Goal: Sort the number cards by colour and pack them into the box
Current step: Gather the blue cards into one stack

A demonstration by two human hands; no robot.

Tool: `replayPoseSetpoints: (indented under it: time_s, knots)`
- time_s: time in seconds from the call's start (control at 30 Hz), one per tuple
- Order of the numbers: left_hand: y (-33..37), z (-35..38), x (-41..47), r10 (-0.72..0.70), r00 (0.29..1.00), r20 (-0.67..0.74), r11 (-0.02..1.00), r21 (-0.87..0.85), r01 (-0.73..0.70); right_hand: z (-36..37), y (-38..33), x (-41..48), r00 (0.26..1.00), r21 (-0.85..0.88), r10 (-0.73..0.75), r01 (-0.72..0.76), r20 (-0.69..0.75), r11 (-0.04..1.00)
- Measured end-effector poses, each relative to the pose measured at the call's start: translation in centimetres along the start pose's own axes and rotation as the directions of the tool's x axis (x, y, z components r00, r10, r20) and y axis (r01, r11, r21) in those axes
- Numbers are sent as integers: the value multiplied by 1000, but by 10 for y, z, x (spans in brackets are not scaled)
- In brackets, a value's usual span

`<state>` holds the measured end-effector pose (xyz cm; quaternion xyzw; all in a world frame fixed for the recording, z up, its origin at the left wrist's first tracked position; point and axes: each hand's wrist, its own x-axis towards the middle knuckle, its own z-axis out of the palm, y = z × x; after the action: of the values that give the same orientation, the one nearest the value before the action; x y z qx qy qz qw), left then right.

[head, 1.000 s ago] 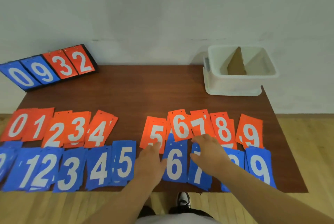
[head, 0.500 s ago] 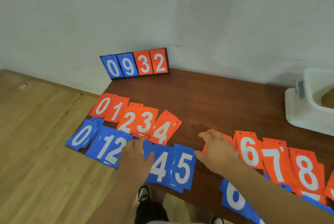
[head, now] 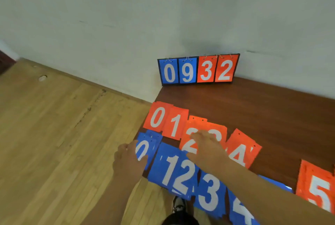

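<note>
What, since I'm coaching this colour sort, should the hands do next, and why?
Probably slide the blue 0 card rightward onto the blue 1 card to start a blue stack: the left hand is at its outer edge, while the right hand lies flat across the orange 2 and 3 cards.

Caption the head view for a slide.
Left hand grips the blue 0 cards at the table corner; right hand rests on the orange 2 and 3 cards.

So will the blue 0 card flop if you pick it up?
Probably light and a bit bendy: the blue 0 card looks thin and flat. It may slide easily on the smooth table. Others peek out beneath, so several might lift together.
</note>
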<state>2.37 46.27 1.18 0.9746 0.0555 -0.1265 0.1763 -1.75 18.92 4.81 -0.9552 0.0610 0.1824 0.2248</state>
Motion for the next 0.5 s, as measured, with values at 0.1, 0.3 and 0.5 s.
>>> replayPoseSetpoints:
  time_s: [0.1,0.3,0.5]
  knots:
    - [-30,0,24,-16,995,95,1000,-2,16,24,-40,24,995,-29,-69,71,74,997]
    - [-64,10,50,46,962,270,991,-130,-11,59,-89,70,980,-145,-107,133,169,980]
    - [-77,24,64,127,936,330,975,-216,-56,81,-105,96,984,-260,-33,79,176,962]
